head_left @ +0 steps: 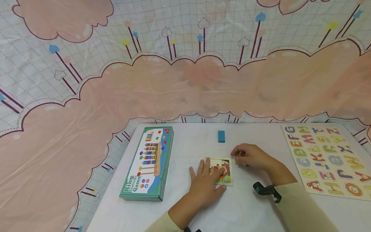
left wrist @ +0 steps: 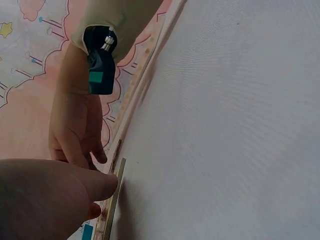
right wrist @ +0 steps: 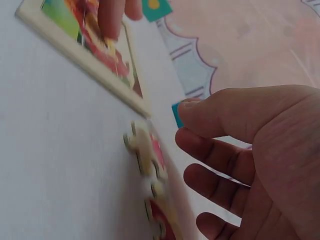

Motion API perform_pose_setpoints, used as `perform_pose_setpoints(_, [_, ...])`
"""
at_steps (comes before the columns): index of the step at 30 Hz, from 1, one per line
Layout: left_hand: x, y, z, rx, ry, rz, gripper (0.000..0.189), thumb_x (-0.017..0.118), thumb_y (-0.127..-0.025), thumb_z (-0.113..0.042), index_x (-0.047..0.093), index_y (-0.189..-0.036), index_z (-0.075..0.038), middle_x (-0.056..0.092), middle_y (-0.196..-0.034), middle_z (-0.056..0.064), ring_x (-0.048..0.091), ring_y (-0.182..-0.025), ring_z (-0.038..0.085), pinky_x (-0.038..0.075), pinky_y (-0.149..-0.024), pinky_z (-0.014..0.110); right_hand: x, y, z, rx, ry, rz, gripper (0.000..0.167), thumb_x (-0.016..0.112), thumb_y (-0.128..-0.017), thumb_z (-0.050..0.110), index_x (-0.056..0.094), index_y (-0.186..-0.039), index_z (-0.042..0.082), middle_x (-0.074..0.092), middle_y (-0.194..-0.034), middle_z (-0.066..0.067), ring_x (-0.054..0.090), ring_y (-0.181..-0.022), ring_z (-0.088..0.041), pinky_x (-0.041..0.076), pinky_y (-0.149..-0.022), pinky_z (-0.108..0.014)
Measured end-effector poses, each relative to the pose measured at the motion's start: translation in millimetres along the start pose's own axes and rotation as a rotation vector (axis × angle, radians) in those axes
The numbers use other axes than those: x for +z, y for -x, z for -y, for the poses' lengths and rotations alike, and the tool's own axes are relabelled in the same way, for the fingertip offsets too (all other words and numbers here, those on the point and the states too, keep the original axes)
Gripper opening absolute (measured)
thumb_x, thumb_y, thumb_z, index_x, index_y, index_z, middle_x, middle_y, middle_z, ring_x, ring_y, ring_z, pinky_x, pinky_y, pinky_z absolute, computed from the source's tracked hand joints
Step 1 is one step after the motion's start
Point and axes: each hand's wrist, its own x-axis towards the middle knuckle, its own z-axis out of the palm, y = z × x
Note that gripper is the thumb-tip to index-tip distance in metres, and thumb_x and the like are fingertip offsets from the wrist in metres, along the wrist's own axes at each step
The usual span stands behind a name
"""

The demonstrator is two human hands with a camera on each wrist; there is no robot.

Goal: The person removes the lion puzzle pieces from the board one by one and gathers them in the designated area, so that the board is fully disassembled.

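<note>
A small wooden jigsaw puzzle (head_left: 227,174) with a colourful picture lies in its pale tray on the white table. My left hand (head_left: 204,185) rests on it with fingers spread, covering its left part. In the left wrist view, the left hand (left wrist: 50,197) is at the tray's edge. Just right of the tray, loose puzzle pieces (right wrist: 145,150) lie on the table, blurred in the right wrist view. Over them is my right hand (head_left: 252,156), fingers loosely bent. No thing shows between the thumb and fingers of that right hand (right wrist: 240,145).
A blue block (head_left: 221,136) lies beyond the puzzle. On the left is a green Ring Challenge Game box (head_left: 147,164). An alphabet board (head_left: 330,161) lies on the right. Behind the table hangs a patterned cloth (head_left: 185,87).
</note>
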Motion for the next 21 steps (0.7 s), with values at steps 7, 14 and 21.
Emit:
perform_pose_setpoints(7, [-2.2,0.6,-1.5,-0.006,-0.016,0.002,0.057,0.069,-0.101,-0.050,0.058,-0.155,-0.036,0.027,-0.173,0.022,0.021,-0.161,0.044,0.013,-0.116,0.083,16,-12.0,7,-0.095,0.044,0.015,0.018,0.073,-0.095,0.002,0.077,-0.110,0.011,0.073,-0.107,0.002,0.062,-0.098,-0.019,0.054,-0.088,-0.042])
perform_pose_setpoints(14, [-0.9,-0.3,-2.0,-0.014,-0.032,0.008,0.056,0.068,-0.102,-0.050,0.056,-0.155,-0.040,0.030,-0.173,0.021,0.022,-0.161,0.044,0.014,-0.116,0.083,26,-19.5,12,-0.173,0.122,0.057,0.024,0.072,-0.096,-0.002,0.080,-0.108,0.017,0.073,-0.111,0.005,0.064,-0.112,-0.025,0.050,-0.103,-0.053])
perform_pose_setpoints(21, [-1.3,-1.0,-3.3,-0.017,-0.058,0.007,0.056,0.068,-0.102,-0.050,0.056,-0.155,-0.040,0.031,-0.172,0.022,0.024,-0.160,0.043,0.016,-0.115,0.083,27,-22.0,13,-0.175,0.138,0.078,0.027,0.073,-0.094,-0.003,0.081,-0.102,0.022,0.069,-0.109,0.007,0.061,-0.107,-0.020,0.049,-0.097,-0.048])
